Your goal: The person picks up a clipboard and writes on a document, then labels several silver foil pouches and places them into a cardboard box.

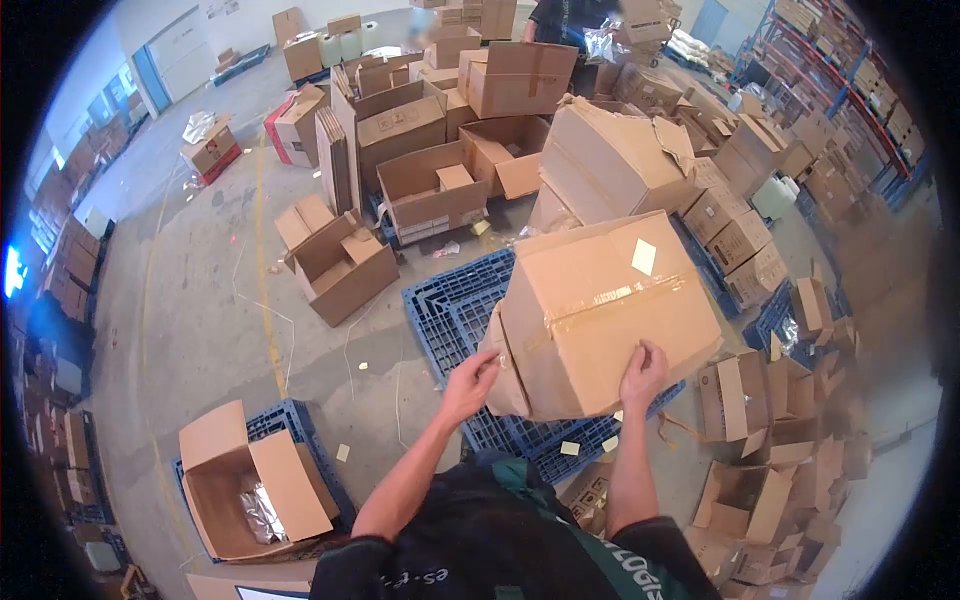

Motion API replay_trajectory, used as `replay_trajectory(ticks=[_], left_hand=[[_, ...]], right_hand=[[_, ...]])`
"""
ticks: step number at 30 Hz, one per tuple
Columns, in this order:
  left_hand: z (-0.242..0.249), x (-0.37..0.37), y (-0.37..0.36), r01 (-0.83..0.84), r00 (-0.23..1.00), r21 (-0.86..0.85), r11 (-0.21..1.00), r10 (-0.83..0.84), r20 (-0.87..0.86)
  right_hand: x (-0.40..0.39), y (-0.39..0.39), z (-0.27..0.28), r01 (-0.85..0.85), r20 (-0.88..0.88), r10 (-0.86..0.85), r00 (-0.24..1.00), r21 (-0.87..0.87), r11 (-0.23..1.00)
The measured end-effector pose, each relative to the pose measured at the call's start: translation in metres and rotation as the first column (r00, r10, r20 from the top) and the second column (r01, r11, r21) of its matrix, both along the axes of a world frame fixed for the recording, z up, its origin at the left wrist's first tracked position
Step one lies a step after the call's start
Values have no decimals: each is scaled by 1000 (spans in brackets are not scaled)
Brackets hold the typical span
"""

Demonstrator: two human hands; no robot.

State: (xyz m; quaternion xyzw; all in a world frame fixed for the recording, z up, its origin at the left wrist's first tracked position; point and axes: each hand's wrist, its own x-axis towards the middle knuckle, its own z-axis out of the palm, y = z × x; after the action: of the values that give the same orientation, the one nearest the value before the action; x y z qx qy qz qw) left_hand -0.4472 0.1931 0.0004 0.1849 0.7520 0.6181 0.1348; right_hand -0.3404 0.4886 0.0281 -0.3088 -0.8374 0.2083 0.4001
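Observation:
A large taped cardboard box [610,300] stands in front of me on a blue plastic pallet [450,300], tilted in view, with a pale yellow label [644,257] on its top. My left hand [472,385] is at the box's left side, beside a side flap [507,365]; thumb and fingers are pinched together, and what is between them is too small to name. My right hand [644,378] is over the near part of the box, its fingers curled together. Whether it holds anything there is hidden.
Opened cartons [430,195] crowd the floor ahead, with more cartons [745,500] at right. An open box [225,500] holding silvery wrapping [262,515] sits on another pallet at lower left. Shelving [850,100] and a co-worker [565,22] are farther back. Paper slips [570,449] lie about.

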Motion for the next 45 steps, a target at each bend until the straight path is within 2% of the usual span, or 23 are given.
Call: replay_trajectory(ticks=[3,5,6,9,10,11,12,13,15,16,18,20,21,23,25,26,28,30,33,35,36,38,45], left_hand=[[-7,-34,68,21,998,97,995,-14,-68],[-1,-44,100,35,997,254,967,-53,63],[-5,-47,103,42,995,234,971,-62,80],[-24,-33,104,17,978,359,933,-90,187],[-26,-29,106,40,978,360,932,-111,178],[-25,-25,106,-29,940,436,899,-124,318],[-24,-25,105,-108,882,496,861,-147,447],[-22,-24,104,-88,885,499,862,-162,436],[-16,-25,105,-128,856,509,851,-164,490],[-11,-26,106,-136,859,510,849,-156,488],[-22,-32,106,-89,895,470,878,-137,425],[-38,-40,104,-27,962,359,933,-74,263],[-37,-41,104,-15,964,367,930,-84,254],[-35,-39,105,-10,996,284,959,-17,92],[-27,-34,107,5,993,325,946,-42,107],[-10,-27,108,-48,993,364,930,5,118],[0,-24,108,-92,982,366,926,24,186],[-9,-23,107,-88,986,334,939,34,163],[-6,-17,112,-102,985,289,952,58,160],[-9,-17,111,-168,968,275,947,106,225],[-12,-17,109,-176,967,259,950,117,228],[-10,-19,111,-181,973,302,936,126,193],[-9,-22,122,-184,966,364,913,101,237]], right_hand=[[1,-5,3,20,-64,-22,998,-39,999],[3,-7,7,6,-97,-10,995,-38,999],[5,-5,5,51,-103,-55,993,-34,998],[3,0,5,21,-85,-32,996,-126,992],[0,-3,16,37,85,-31,996,-68,997],[-3,-4,26,40,253,-35,967,-14,999],[-9,-1,37,88,432,-38,901,-96,991],[-18,4,40,103,421,-53,906,-96,990],[-40,20,45,1,482,-38,876,78,997],[-54,29,45,11,475,-48,879,81,997],[-84,51,40,-185,512,115,851,88,979],[-99,75,33,-156,553,99,827,57,986],[-103,89,32,-137,602,96,793,23,990],[-98,125,36,81,633,-46,773,-26,996],[-83,155,35,401,551,-261,793,-148,904],[-73,162,35,405,543,-271,795,-141,903],[-50,161,26,522,420,-477,772,11,853],[-28,132,20,429,460,-376,804,-12,903],[-3,66,15,427,520,-335,786,-64,902],[4,43,6,341,393,-288,873,-71,937],[4,39,5,334,401,-275,874,-85,939],[4,38,6,347,267,-321,909,-57,936],[-1,42,9,379,313,-350,883,-35,925]])
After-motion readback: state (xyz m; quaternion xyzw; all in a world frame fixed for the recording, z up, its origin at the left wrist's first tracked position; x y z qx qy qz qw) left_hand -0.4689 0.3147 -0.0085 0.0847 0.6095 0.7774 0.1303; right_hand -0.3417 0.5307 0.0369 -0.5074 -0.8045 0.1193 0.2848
